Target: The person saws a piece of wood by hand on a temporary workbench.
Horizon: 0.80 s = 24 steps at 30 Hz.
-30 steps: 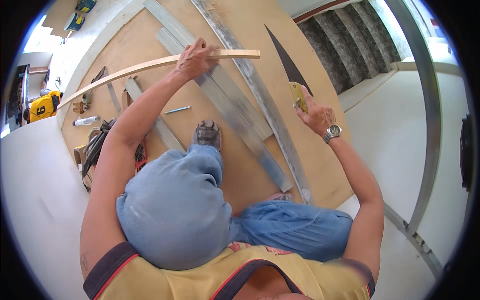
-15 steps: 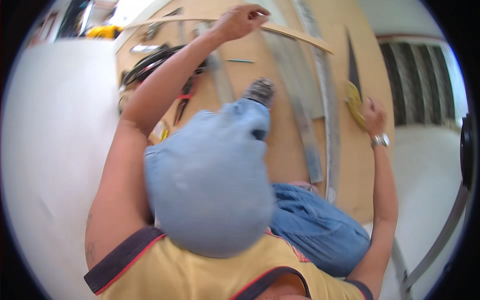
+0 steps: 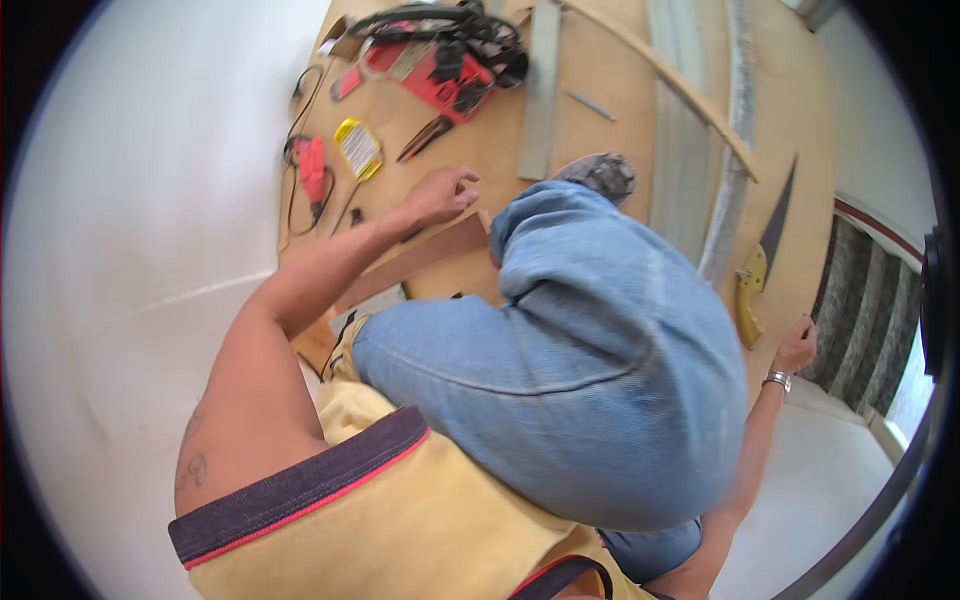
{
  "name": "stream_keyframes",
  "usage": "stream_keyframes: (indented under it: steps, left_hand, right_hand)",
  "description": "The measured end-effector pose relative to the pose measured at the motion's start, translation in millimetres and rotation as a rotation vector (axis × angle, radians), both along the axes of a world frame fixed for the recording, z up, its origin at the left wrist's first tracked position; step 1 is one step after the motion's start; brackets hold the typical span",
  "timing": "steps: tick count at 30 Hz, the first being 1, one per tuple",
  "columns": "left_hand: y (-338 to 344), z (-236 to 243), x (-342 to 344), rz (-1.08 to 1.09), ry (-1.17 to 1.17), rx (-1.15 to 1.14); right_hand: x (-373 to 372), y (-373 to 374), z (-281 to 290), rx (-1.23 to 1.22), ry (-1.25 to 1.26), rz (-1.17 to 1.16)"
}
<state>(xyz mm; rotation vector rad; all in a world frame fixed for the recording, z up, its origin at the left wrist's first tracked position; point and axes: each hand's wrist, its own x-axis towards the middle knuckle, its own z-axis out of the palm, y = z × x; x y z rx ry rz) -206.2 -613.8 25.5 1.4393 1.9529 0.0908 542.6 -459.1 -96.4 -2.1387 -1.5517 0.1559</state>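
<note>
With fingers [image 3: 468, 178] bent and a bit apart, holds the left hand [image 3: 438, 196] empty over the board [image 3: 600, 70], between a brown plank [image 3: 430, 255] and a dark tool [image 3: 425, 138]. Bends the right hand [image 3: 795, 347] in too, but too blurry to tell if pressing those fingers together. Has it just beside the saw [image 3: 755, 275], near the end of the yellow handle, apart from it. Has the saw flat on the board, blade pointing away. Has the wood strip [image 3: 692, 92] lying across gray bars [image 3: 670, 180], one end near the blade. Has a pencil [image 3: 591, 106] to the left of those bars. Past the left hand, has a yellow card [image 3: 358, 148], a red tool [image 3: 312, 168] and a black bundle [image 3: 500, 45]. Wears a watch [image 3: 777, 380] on the right wrist.
</note>
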Motion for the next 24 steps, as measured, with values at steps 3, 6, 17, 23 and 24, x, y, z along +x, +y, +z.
stream_keyframes:
  steps: [3,6,17,23,24]
  left_hand:
    - [54,-21,36,0.153,-0.016,0.075]
    - [114,-37,74,0.269,0.152,0.153]
    - [146,27,-3,0.315,-0.042,0.126]
    - [183,146,71,0.379,-0.462,0.000]
    - [189,160,65,0.433,-0.605,-0.098]
  right_hand:
    - [6,-6,4,0.038,-0.045,-0.016]
    - [-7,-13,16,0.019,0.026,-0.012]
    - [-40,-5,37,0.109,0.055,0.024]
    - [-63,22,54,0.169,0.086,0.088]
    - [-71,29,54,0.132,0.119,0.084]
